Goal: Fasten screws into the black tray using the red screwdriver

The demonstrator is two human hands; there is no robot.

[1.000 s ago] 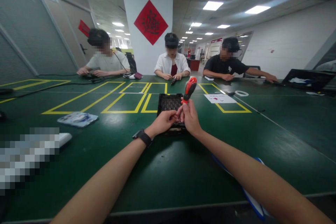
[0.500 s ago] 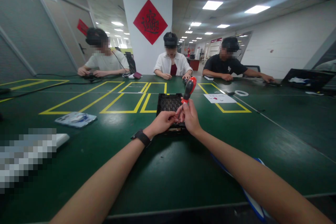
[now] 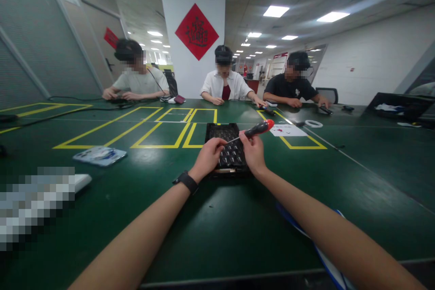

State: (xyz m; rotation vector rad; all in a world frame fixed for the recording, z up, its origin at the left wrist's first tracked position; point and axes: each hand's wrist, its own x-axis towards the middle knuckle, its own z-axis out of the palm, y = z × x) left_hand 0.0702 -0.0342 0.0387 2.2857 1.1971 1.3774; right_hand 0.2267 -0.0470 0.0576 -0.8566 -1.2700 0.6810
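My right hand is closed around the front of a red and black screwdriver, whose handle points up and to the right. Its thin metal shaft runs left to the fingertips of my left hand, which are pinched together at the tip. Whatever those fingers hold there is too small to make out. Both hands are over a black open tray with rows of small shiny parts inside. A dark band circles my left wrist.
Three people sit across the green table, with dark devices near their hands. A white paper and a roll of white tape lie to the right. On the left are a bluish packet and yellow tape outlines.
The screwdriver has swung from nearly upright to almost level, its handle now toward the right. My hands have moved slightly apart, showing more of the tray's inside.
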